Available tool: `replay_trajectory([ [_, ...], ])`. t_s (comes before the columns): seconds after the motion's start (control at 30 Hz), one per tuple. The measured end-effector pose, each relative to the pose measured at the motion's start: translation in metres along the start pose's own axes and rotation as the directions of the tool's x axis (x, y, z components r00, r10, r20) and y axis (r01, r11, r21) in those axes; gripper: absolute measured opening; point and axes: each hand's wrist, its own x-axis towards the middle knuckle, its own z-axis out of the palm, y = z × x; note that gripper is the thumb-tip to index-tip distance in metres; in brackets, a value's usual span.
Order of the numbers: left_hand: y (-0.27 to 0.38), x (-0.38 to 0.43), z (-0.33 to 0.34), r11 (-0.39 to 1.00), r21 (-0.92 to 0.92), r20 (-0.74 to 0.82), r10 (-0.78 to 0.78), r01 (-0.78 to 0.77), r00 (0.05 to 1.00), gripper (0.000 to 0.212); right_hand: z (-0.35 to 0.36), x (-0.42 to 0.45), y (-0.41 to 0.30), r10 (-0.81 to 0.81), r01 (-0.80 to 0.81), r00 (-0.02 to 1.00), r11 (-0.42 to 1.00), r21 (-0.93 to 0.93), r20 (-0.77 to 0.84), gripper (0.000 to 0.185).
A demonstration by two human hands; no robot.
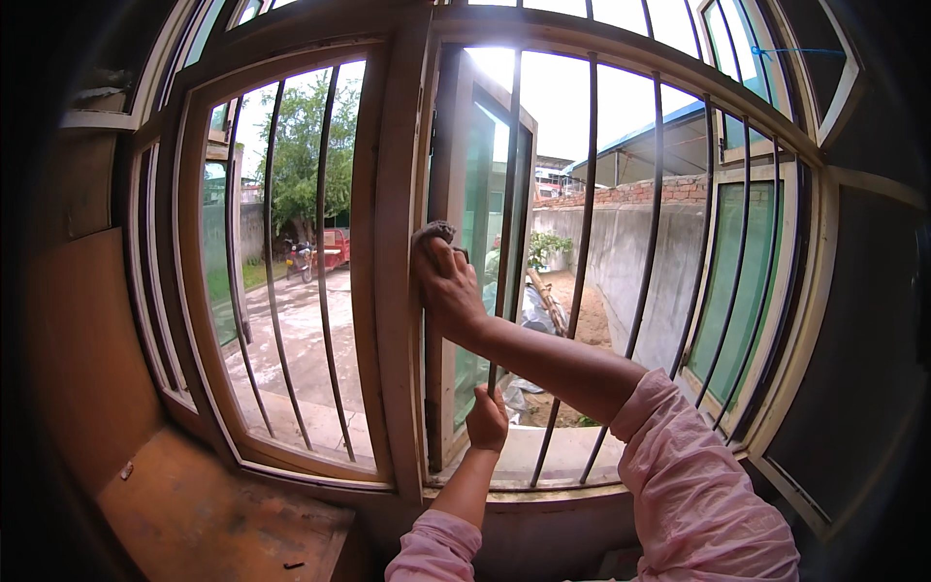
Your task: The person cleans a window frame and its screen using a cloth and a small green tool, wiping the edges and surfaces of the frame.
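My right hand [452, 291] presses a dark grey cloth [435, 231] against the wooden window post [402, 327] between two window openings. Below it, my left hand [487, 420] is closed around the lower part of a thin metal window bar [513, 189]. The right forearm crosses in front of several bars. Beyond them, a wood-framed casement with greenish glass [476, 182] stands swung outward. Much of the cloth is hidden under the right hand's fingers.
A brown wooden surface [218, 509] lies low at the left, with a small dark object [294, 565] on it. Another outward-swung casement [742, 269] is at the right. Outside are a concrete wall [640, 269], a red cargo tricycle [335, 249] and a tree [302, 145].
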Motion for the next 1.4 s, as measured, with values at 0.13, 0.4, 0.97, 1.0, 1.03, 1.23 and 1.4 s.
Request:
replay_trajectory([
  [0.13,-0.014,-0.006,-0.003,0.988,0.037,0.065,0.146,-0.149,0.987,0.035,-0.007,-0.086,0.0,-0.218,0.19,0.832,0.976,0.108,0.511,0.05],
  [0.4,-0.002,-0.001,-0.015,0.954,-0.072,0.134,-0.278,0.29,0.951,0.024,-0.086,0.031,0.021,-0.112,-0.031,0.813,0.972,0.235,0.572,0.029],
  [0.97,-0.015,-0.006,0.002,0.995,0.014,0.034,-0.103,0.103,0.994,0.023,-0.114,0.297,0.113,-0.606,0.343,0.795,0.469,-0.814,-0.014,0.028],
  [1.0,-0.015,-0.003,0.001,0.997,0.006,0.026,-0.074,0.074,0.997,0.024,-0.118,0.298,0.108,-0.606,0.352,0.796,0.475,-0.807,-0.01,0.029],
  [1.03,-0.015,-0.002,0.001,0.999,-0.006,0.021,-0.042,0.043,0.999,0.025,-0.122,0.296,0.105,-0.597,0.356,0.802,0.484,-0.799,-0.004,0.03],
  [1.23,-0.015,-0.003,-0.006,0.995,-0.004,0.084,-0.103,0.104,0.991,0.028,-0.168,0.254,0.09,-0.367,0.284,0.929,0.624,-0.728,0.048,0.035],
  [1.4,-0.016,-0.001,0.001,0.998,-0.018,0.072,-0.063,0.065,0.995,0.028,-0.227,0.195,0.081,0.19,-0.067,0.974,0.763,-0.642,0.124,0.04],
])
